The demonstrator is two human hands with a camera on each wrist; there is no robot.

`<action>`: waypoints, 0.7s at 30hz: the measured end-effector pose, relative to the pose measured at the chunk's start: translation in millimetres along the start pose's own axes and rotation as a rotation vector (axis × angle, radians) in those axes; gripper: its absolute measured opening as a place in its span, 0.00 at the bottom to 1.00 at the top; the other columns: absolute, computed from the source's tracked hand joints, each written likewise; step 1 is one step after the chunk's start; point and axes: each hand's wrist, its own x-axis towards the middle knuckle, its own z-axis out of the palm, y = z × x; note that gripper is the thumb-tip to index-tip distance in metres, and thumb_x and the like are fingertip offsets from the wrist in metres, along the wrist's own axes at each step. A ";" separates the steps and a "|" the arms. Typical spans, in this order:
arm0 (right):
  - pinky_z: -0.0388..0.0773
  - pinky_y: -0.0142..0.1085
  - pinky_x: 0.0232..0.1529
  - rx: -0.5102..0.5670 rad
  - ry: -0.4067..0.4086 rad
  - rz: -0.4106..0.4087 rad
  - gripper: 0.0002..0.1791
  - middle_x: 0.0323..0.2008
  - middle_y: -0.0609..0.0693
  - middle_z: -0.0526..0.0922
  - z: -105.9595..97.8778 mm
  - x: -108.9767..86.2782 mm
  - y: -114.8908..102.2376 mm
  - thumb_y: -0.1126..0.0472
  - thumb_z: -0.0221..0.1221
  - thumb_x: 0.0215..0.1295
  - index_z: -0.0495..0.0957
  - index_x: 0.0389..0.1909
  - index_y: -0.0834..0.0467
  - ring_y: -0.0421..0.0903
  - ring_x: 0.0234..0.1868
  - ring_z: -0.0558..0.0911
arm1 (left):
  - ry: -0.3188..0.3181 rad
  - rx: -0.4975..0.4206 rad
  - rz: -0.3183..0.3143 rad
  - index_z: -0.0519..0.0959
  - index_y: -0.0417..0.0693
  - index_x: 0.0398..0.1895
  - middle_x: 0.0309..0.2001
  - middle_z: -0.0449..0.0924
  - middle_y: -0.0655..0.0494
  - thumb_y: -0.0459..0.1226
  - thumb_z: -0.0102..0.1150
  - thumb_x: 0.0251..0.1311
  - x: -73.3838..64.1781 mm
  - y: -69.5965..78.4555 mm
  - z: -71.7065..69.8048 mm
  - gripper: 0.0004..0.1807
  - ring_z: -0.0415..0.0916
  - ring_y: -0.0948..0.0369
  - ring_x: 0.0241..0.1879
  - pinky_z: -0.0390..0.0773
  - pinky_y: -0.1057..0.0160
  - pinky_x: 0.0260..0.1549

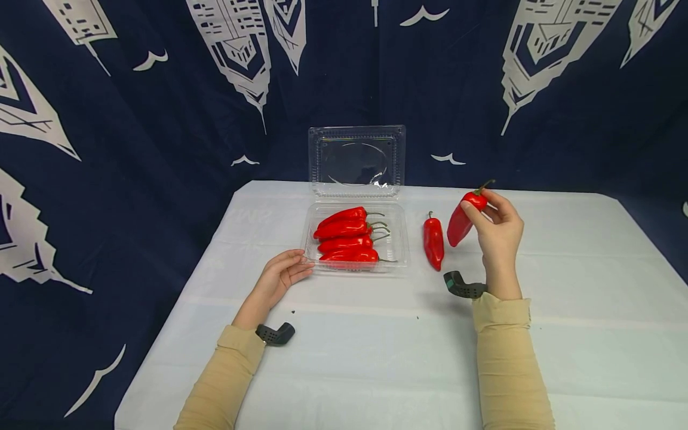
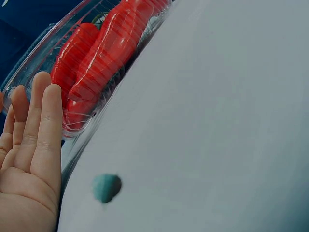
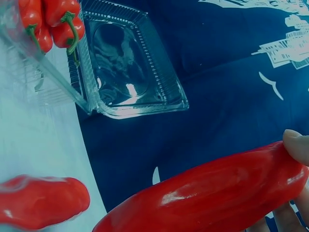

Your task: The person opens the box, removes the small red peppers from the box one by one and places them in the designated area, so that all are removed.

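My right hand (image 1: 501, 230) pinches a long red pepper (image 1: 460, 224) near its green stem, tip pointing down, above the table's right half. The same pepper (image 3: 207, 193) fills the lower part of the right wrist view. Just left of it, another red pepper (image 1: 433, 242) lies on the table, stem toward the back. A clear plastic clamshell container (image 1: 398, 254) stands at the middle with its lid raised. Inside, several red peppers (image 1: 344, 229) lie side by side, stems to the right. With fairly straight fingers, my left hand (image 1: 279, 276) touches the container's front left corner.
The clear lid (image 1: 357, 161) stands upright at the table's back edge, before a dark blue patterned curtain (image 1: 430, 89). White cloth covers the table (image 1: 365, 358). A small dark speck (image 1: 292, 312) lies near the left wrist.
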 end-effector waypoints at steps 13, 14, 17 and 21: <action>0.76 0.29 0.52 -0.072 -0.019 0.018 0.27 0.55 0.50 0.74 -5.7 23.8 46.3 0.54 0.69 0.53 0.77 0.55 0.51 0.46 0.54 0.75 | -0.006 -0.001 0.001 0.62 0.28 0.54 0.37 0.78 0.52 0.26 0.35 0.70 -0.3 0.3 0.1 0.13 0.81 0.58 0.41 0.79 0.58 0.47; 0.76 0.28 0.51 -0.066 -0.024 0.013 0.28 0.55 0.49 0.74 -7.5 30.0 57.3 0.52 0.70 0.51 0.77 0.55 0.49 0.45 0.53 0.75 | -0.004 -0.002 0.001 0.62 0.28 0.54 0.36 0.78 0.52 0.26 0.35 0.70 -0.2 0.2 0.1 0.13 0.81 0.58 0.41 0.79 0.58 0.47; 0.77 0.31 0.51 -0.104 -0.036 0.008 0.29 0.56 0.47 0.74 -11.0 48.4 89.2 0.48 0.70 0.50 0.76 0.56 0.45 0.44 0.54 0.75 | -0.001 -0.005 -0.001 0.64 0.29 0.53 0.36 0.78 0.52 0.26 0.35 0.70 -0.1 0.2 -0.1 0.12 0.81 0.57 0.41 0.79 0.58 0.47; 0.76 0.38 0.54 -0.156 -0.037 -0.001 0.31 0.57 0.46 0.73 -12.7 66.9 125.7 0.43 0.69 0.48 0.75 0.57 0.41 0.45 0.54 0.74 | 0.000 -0.008 0.002 0.65 0.31 0.51 0.36 0.78 0.51 0.26 0.36 0.70 -0.1 -0.3 0.1 0.11 0.81 0.57 0.41 0.79 0.58 0.47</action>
